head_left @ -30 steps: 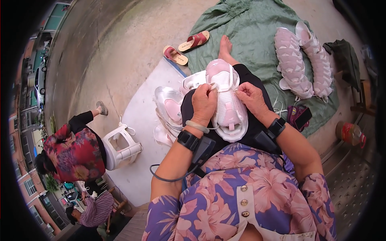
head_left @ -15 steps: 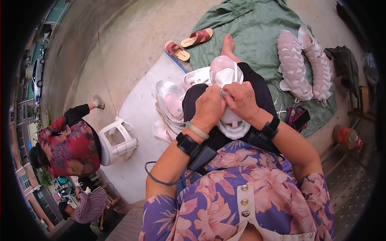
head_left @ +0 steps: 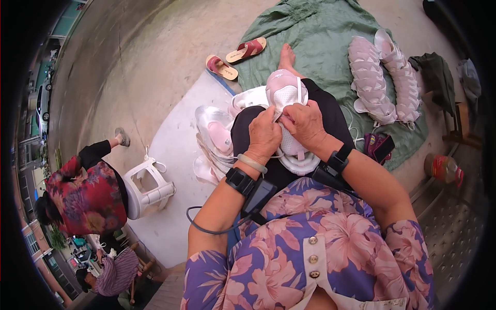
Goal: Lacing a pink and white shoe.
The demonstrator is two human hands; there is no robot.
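A pink and white shoe upper [head_left: 285, 85] lies across my lap, its rounded pink toe pointing away from me. White perforated mesh and a white strap show beyond my fingers. My left hand [head_left: 265, 135] is closed, its fingertips pinching the upper's middle from the left. From the right, my right hand [head_left: 306, 125] is closed too, thumb and fingers pinched together close to the left fingertips. Exactly which edge or lace sits between the fingertips is hidden. A thin white cord shows just below my left hand.
Stacked shoe pieces [head_left: 216, 137] lie left of my knee. Two rows of nested pink-white uppers [head_left: 368, 77] rest on the green cloth [head_left: 320, 41]. Red sandals [head_left: 247, 50], a phone on a purple pouch [head_left: 380, 147], a bottle [head_left: 442, 169] and a white stool [head_left: 150, 188] are around. Two people sit left.
Both hands still work at the middle of the upper, with the right fingers raised slightly and the fingertips shifted. The whole view has moved a little, so surroundings appear slightly further left.
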